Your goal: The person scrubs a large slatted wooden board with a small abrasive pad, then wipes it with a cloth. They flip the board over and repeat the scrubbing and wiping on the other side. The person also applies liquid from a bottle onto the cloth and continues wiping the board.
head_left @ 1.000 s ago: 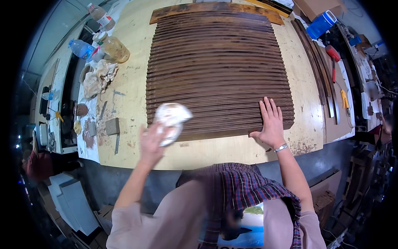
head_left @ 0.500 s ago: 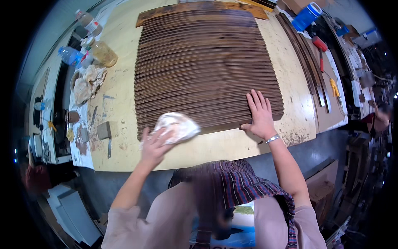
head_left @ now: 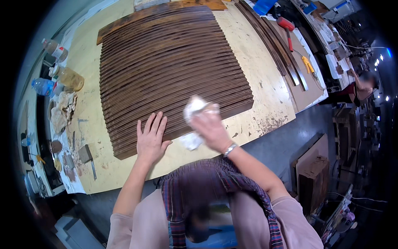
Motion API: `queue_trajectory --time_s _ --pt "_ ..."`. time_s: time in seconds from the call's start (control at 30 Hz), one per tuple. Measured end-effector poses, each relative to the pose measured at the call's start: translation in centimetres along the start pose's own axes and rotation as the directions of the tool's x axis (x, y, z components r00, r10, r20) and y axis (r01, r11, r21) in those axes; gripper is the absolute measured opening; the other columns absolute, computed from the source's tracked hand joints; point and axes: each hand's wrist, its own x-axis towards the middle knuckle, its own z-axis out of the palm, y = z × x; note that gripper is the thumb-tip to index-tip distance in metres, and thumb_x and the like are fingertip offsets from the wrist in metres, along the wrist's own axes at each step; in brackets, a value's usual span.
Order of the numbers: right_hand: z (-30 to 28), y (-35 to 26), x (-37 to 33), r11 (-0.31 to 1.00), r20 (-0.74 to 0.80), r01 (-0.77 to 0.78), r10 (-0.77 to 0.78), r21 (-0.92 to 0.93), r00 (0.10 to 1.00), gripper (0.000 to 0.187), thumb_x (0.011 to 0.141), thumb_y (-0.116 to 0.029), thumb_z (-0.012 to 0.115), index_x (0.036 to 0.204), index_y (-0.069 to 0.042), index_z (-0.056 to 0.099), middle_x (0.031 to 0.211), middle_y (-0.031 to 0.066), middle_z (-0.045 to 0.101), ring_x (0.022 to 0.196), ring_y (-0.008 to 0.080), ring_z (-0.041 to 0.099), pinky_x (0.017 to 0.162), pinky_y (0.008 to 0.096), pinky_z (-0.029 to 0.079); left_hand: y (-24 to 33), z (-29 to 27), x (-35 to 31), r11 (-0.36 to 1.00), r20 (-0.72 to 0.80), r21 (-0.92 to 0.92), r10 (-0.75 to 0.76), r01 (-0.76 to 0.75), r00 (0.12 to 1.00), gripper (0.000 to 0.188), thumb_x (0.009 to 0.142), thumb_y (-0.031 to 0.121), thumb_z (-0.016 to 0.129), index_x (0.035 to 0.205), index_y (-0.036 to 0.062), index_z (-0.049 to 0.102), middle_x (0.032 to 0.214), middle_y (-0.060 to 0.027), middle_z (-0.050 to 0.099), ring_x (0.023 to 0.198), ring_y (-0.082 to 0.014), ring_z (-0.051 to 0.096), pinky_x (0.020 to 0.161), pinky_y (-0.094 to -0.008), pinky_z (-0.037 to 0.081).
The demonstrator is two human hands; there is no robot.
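Note:
A broad stack of dark brown wooden slats (head_left: 174, 62), ridged side by side, lies on the pale worktable. My left hand (head_left: 151, 139) rests flat on its near edge, fingers spread, holding nothing. Over the near part of the slats, my right hand (head_left: 209, 126) presses a crumpled white cloth (head_left: 193, 108), both smeared by motion. Part of the cloth hangs past the near edge of the wood, below the fingers. A metal watch or bracelet (head_left: 230, 150) circles my right wrist.
Bottles, one with yellowish liquid (head_left: 72, 79), and a stained rag (head_left: 63, 108) stand along the left. A grey block (head_left: 85, 154) lies near the front left. Long dark strips (head_left: 269, 39), a red mallet (head_left: 287, 31) and a yellow air gun (head_left: 307, 64) lie right. Another person (head_left: 360, 88) is far right.
The white cloth has passed from my left hand to my right and moved right along the near edge. My left hand now lies flat on the slats. The whole view has shifted.

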Motion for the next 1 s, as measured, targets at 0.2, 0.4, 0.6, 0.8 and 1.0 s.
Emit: queue_trajectory --time_s 0.2,0.4,0.6,0.8,1.0 --pt "-8.9 12.6 -6.8 0.799 -0.206 -0.585 0.555 -0.135 0.806 0.071 0.077 0.013 0.059 0.144 -0.006 0.051 0.135 0.0194 0.057 0.131 0.0393 0.048 0.112 0.047 0.04 0.4 0.3 0.4 1.0 -0.017 -0.005 -0.005 0.005 1.0 0.097 0.074 0.043 0.08 0.156 0.0139 0.036 0.164 -0.0062 0.033 0.15 -0.03 0.03 0.121 -0.0622 0.019" --pt "-6.3 4.4 0.5 0.966 -0.178 -0.248 0.258 0.079 0.95 0.055 0.076 0.0 0.072 0.129 -0.006 0.061 0.128 0.0165 0.061 0.128 0.0383 0.053 0.115 0.0493 0.039 0.5 0.2 0.3 1.0 -0.013 0.019 -0.006 0.007 1.0 0.095 0.075 0.043 0.079 0.156 0.0133 0.037 0.163 -0.0068 0.033 0.149 -0.0304 0.03 0.121 -0.0622 0.019" --pt "-9.4 11.4 -3.6 0.831 -0.296 -0.557 0.533 0.003 0.793 0.05 0.073 0.013 0.053 0.119 -0.002 0.065 0.119 0.0186 0.065 0.115 0.0393 0.059 0.104 0.0451 0.047 0.4 0.1 0.2 1.0 -0.027 0.005 -0.002 0.002 1.0 0.094 0.075 0.042 0.079 0.155 0.0134 0.037 0.163 -0.0066 0.033 0.149 -0.0301 0.03 0.121 -0.0623 0.019" --pt "-9.2 6.9 2.3 0.905 -0.364 -0.406 0.339 -0.124 0.867 0.027 0.071 -0.01 0.079 0.095 -0.005 0.067 0.101 0.0131 0.066 0.099 0.034 0.061 0.09 0.0445 0.048 0.8 0.1 0.5 0.999 -0.034 -0.04 -0.035 0.033 0.999 0.092 0.075 0.04 0.081 0.154 0.0161 0.04 0.162 -0.0033 0.034 0.148 -0.0269 0.031 0.122 -0.0615 0.018" --pt "-6.8 6.9 3.0 0.799 -0.238 -0.595 0.563 -0.086 0.791 0.031 0.071 -0.015 0.083 0.095 -0.006 0.067 0.098 0.0115 0.063 0.102 0.032 0.058 0.092 0.0436 0.046 0.5 -0.1 0.3 0.996 -0.062 -0.082 -0.027 0.022 0.998 0.097 0.07 0.035 0.084 0.154 0.0142 0.039 0.161 -0.0075 0.037 0.147 -0.0306 0.034 0.121 -0.0619 0.019"
